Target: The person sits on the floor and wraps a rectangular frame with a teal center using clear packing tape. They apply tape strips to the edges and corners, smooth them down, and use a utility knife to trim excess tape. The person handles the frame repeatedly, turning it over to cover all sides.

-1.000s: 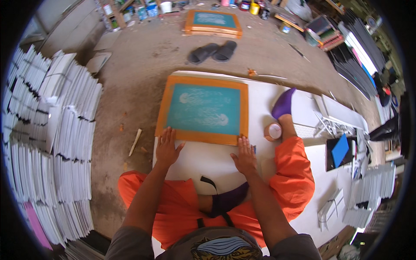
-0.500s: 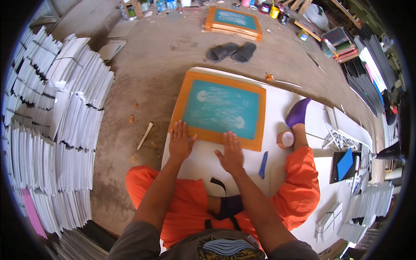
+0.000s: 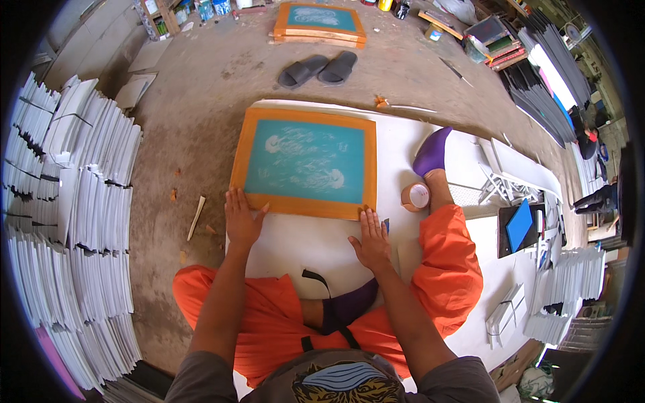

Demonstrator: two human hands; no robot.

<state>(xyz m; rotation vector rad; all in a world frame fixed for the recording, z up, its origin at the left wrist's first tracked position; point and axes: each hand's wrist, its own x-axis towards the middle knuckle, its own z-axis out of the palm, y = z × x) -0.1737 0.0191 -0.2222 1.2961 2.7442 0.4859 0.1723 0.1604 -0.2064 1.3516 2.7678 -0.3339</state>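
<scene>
A silk-screen frame (image 3: 306, 166), orange-brown wood around teal mesh with pale whitish figures, lies flat in front of me on a white sheet (image 3: 295, 245). My left hand (image 3: 242, 220) rests at its near left corner, fingers stretched out, the tips on the wood. At the near right corner lies my right hand (image 3: 372, 240), flat with thumb apart, fingertips touching the frame's edge. Neither hand grips anything. Just beside the right fingers a bit of a blue tool (image 3: 386, 225) shows; the rest is hidden under the hand. A roll of tape (image 3: 415, 196) stands further right, by my foot.
Tall stacks of white sheets (image 3: 70, 262) line the left side. Black slippers (image 3: 317, 70) and a second framed screen (image 3: 318, 20) on a pile lie beyond. To the right are white plastic pieces (image 3: 500, 181), a blue pad (image 3: 519, 225) and a bundled stack (image 3: 507, 314). A person (image 3: 596, 191) is at the far right.
My right hand has slid rightward along the frame's near edge to its corner, covering most of the blue tool. My left hand remains by the left corner. The view has shifted.
</scene>
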